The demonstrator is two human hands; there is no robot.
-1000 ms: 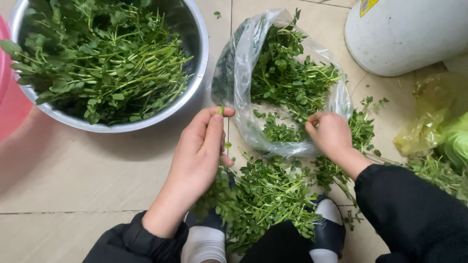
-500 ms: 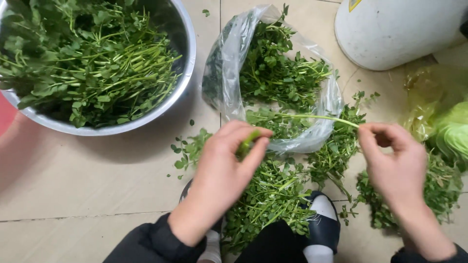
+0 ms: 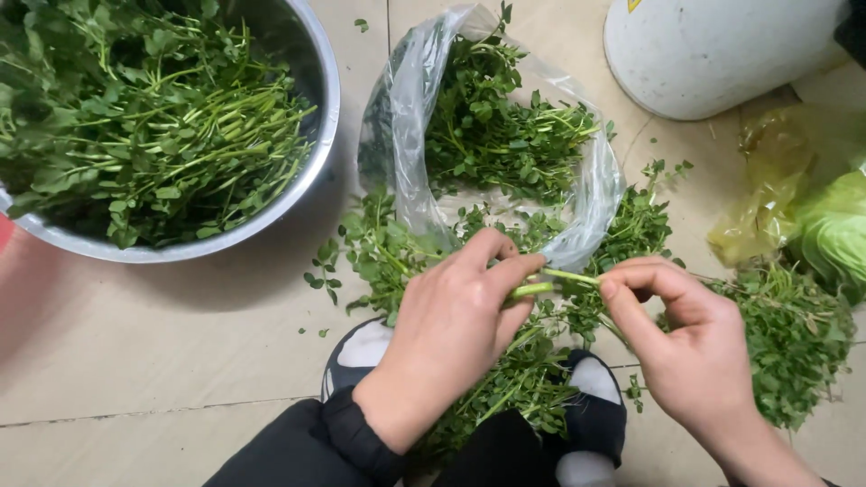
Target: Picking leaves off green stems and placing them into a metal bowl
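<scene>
Hands meet over a loose heap of leafy green sprigs [image 3: 505, 388] that lies on the beige tiled floor [image 3: 162, 343] and over the person's dark shoes with white socks [image 3: 361, 356]. The left hand [image 3: 451, 329] pinches one end of a thin pale green stem [image 3: 550, 281] between thumb and forefinger, and the right hand [image 3: 686, 347] pinches the other end with its fingertips, so the stem runs level between the two, just above the heap. Just beyond the heap lies a clear plastic bag [image 3: 406, 117], its mouth open toward the hands, with more leafy greens [image 3: 505, 135] inside it. Left of the bag stands a round shiny steel bowl [image 3: 320, 90] piled with long-stemmed greens. Right of the bag stands a white rounded container [image 3: 713, 54]. Right of the heap, near the right hand, lies another smaller pile of greens [image 3: 794, 334], and beyond that a crumpled yellow plastic bag [image 3: 767, 198] holding a pale green leafy vegetable [image 3: 834, 230].
</scene>
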